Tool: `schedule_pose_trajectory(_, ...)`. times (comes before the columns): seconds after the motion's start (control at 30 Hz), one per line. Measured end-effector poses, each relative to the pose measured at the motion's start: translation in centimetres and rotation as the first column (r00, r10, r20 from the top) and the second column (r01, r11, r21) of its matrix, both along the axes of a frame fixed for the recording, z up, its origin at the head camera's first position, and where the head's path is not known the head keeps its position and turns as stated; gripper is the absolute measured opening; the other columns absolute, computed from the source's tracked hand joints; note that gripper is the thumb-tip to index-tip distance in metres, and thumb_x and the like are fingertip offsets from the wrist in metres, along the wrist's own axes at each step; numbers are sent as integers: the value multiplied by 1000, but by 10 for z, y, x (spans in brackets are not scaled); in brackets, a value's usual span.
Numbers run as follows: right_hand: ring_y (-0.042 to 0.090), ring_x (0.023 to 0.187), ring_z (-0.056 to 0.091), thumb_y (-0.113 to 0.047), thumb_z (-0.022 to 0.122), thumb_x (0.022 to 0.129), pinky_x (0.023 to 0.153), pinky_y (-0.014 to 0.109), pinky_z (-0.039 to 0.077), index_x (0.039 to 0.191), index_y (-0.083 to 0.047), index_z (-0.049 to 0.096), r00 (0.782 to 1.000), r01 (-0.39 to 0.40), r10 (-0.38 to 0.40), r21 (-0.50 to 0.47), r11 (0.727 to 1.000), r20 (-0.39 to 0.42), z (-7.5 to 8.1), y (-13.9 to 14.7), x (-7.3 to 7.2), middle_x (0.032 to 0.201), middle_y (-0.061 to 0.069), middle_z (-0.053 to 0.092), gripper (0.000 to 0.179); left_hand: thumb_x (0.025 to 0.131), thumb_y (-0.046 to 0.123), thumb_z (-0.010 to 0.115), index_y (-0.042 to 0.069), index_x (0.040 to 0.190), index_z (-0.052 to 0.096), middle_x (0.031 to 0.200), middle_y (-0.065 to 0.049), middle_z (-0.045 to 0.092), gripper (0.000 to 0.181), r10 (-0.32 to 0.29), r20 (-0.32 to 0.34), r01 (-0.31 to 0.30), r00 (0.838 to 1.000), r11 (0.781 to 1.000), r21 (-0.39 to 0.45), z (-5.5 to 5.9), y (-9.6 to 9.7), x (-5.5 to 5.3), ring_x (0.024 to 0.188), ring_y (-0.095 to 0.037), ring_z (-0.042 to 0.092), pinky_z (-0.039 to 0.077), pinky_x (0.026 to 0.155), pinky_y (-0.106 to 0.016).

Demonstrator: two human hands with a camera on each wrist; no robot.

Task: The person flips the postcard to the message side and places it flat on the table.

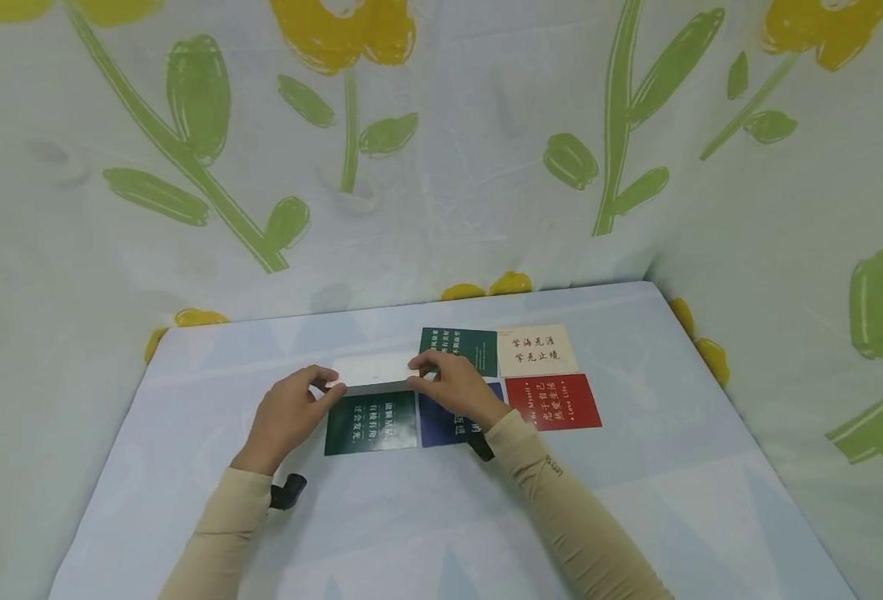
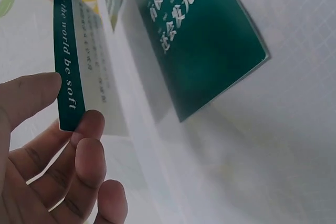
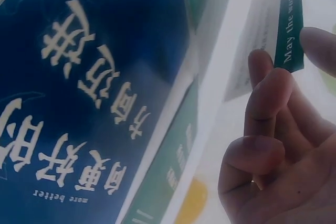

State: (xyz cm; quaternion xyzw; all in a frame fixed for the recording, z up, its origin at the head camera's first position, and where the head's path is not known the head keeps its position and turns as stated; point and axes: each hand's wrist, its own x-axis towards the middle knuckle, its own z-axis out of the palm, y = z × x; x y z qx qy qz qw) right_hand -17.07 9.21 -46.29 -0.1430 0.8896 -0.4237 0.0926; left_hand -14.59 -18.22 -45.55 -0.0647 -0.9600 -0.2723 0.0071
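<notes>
Between both hands a white card (image 1: 375, 369) is held up, tilted, over the upper left of a group of cards. Its green strip (image 2: 69, 61) reads "May the world be soft" in the left wrist view. My left hand (image 1: 288, 414) pinches the left end between thumb and fingers, and my right hand (image 1: 462, 388) pinches the right end the same way. Just below the held card lies a dark green card (image 1: 372, 425) with white writing. Under the right hand is a blue card (image 3: 100, 77), partly hidden in the head view.
Another green card (image 1: 484, 354) lies at the back, beside a cream card (image 1: 537, 351). A red card (image 1: 554, 402) sits in front of the cream one. All rest on a pale table (image 1: 636, 500), with flower-printed cloth (image 1: 471, 167) hanging behind it.
</notes>
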Motion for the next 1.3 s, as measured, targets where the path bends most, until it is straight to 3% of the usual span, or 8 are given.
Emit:
schedule_pose_trajectory(0.37,11,83,61,-30,69,98,78,30,52,128,-16,67,1000,-10,10,53,999,-6,-14,-6,-7,108,-2,69,33,94,33,72,7,116,71,97,-6,70,34,-11,-41,8,999,997,-74,-9,-1,-5,71,-18,55,45,60,-32)
schedule_pose_trajectory(0.57,14,86,59,-27,68,99,81,31,52,128,-15,69,1000,-12,12,100,995,-8,-13,-11,-12,107,-2,69,31,95,34,71,8,115,72,96,-6,71,33,-18,-42,14,999,996,-83,-13,-4,-10,74,-20,57,49,65,-36)
schedule_pose_trajectory(1.3,15,89,58,-23,67,99,81,32,49,129,-15,70,1000,-17,12,206,978,24,-17,-22,-23,99,-2,68,31,94,32,72,7,113,73,91,-7,72,31,-18,38,22,999,994,-111,-23,-5,-31,76,-21,62,53,70,-42)
